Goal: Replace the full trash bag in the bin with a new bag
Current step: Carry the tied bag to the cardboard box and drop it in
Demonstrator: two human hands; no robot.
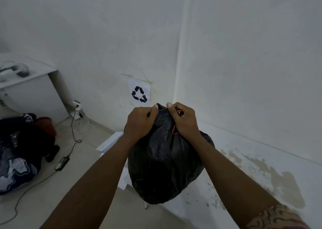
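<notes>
Both hands were up at the neck of the bag (165, 166): the left hand (139, 122) was fisted round a bunch of black plastic, and the right hand (184, 120) was clamped on the other side with a red drawstring (174, 130) looping out from under its fingers. The bag hung in front of the corner, just below the recycling sign (139, 93). White edges of what looked like the bin (111, 142) peeked out beside and under it. This read as the tie-off. To do it well, the gathered neck wanted cinching hard on that drawstring, with the two fists close together so nothing gaped. The load needed to hang straight down, not swing against the wall. The bag bulged round and taut, so it looked full, though the black plastic hid whatever was inside. The mouth was pinched shut, with nothing spilling. The bin's inside was covered by the bag, so it was impossible to tell whether anything lay in it. No new liner was showing anywhere.
</notes>
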